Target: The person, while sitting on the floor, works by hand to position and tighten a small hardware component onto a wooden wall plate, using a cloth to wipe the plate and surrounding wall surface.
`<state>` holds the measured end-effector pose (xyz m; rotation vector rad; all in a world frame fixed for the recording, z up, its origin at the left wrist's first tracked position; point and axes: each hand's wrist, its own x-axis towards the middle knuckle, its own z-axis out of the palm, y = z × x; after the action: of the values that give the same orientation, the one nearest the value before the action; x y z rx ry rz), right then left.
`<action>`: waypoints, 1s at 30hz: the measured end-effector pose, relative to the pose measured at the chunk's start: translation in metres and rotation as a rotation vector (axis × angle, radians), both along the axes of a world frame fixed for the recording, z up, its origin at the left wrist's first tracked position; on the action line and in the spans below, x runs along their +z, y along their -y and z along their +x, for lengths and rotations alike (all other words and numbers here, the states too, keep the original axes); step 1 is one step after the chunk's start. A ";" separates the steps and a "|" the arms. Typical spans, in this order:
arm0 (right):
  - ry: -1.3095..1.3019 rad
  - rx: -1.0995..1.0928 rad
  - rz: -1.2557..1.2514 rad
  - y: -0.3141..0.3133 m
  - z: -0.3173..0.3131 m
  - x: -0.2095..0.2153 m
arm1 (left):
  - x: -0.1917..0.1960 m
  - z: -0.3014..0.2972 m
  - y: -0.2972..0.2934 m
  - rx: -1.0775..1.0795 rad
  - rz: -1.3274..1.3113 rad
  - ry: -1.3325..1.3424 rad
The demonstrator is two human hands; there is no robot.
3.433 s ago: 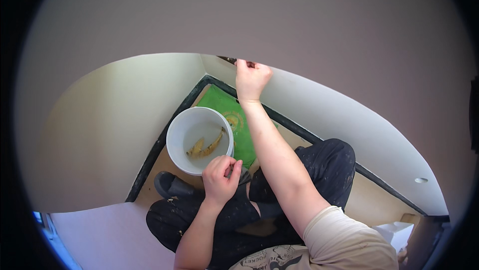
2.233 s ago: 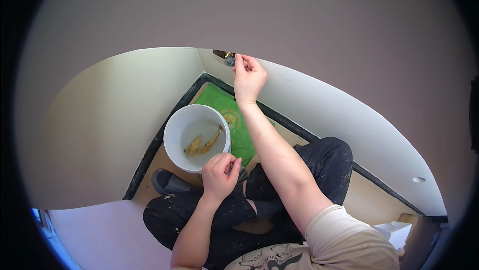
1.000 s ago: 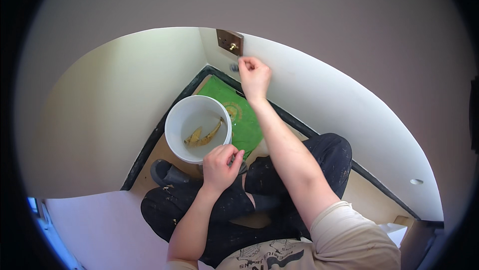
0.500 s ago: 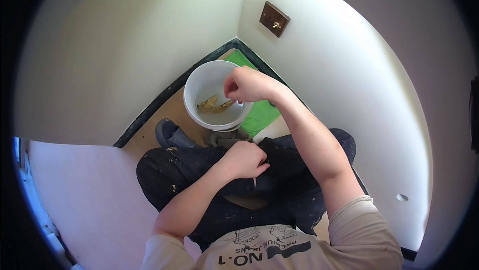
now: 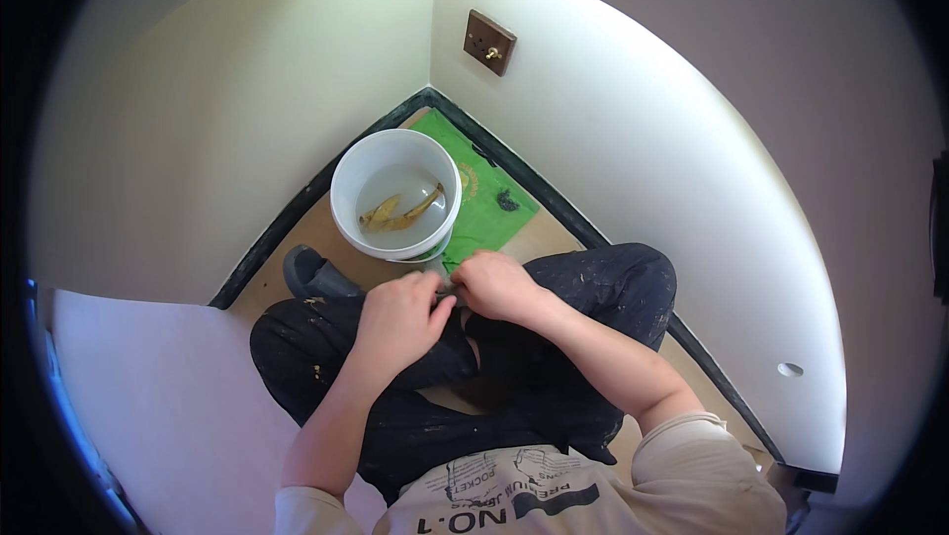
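My left hand (image 5: 400,322) and my right hand (image 5: 494,285) meet over my lap, just in front of the white plastic bucket (image 5: 346,179). Fingers on both are curled inward with the tips nearly touching. Whatever they pinch is too small or too hidden to make out; a pale greyish patch shows behind the fingertips. Inside the bucket lie crumpled yellowish-brown strips (image 5: 410,215), at the bottom.
A flat green bag (image 5: 484,214) with a dark smudge lies right of the bucket. One grey slipper (image 5: 318,274) sits left of it. Two walls with dark skirting (image 5: 297,211) form a corner behind; a brown socket plate (image 5: 490,43) is on the right wall.
My right hand has left the bucket and come down to my left hand. My left hand has turned and shifted left to meet it. The view has also shifted slightly.
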<state>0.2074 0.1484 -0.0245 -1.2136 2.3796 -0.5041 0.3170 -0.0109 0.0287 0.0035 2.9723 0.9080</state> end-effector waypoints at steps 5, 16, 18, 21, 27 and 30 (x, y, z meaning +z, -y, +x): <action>0.410 -0.120 -0.648 -0.048 -0.007 0.095 | -0.004 0.009 -0.015 0.140 0.419 -0.179; 0.999 -0.464 -1.200 -0.098 -0.035 0.115 | 0.058 0.002 -0.001 -0.254 0.283 0.018; 1.122 -0.413 -1.193 -0.096 -0.032 0.126 | 0.058 -0.007 -0.014 -0.213 0.322 -0.154; 1.198 -0.353 -1.085 -0.077 -0.030 0.129 | 0.061 -0.015 -0.071 0.021 1.069 -0.035; 1.163 -0.299 -1.137 -0.104 -0.042 0.137 | 0.081 -0.038 -0.071 0.057 0.246 -0.549; 1.070 -0.170 -0.964 -0.109 -0.038 0.146 | 0.106 -0.039 -0.065 0.059 0.125 -0.445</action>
<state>0.1692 0.2569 0.1212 -0.6782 1.2623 -1.9060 0.2784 0.0545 0.1345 0.1403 3.3213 1.2471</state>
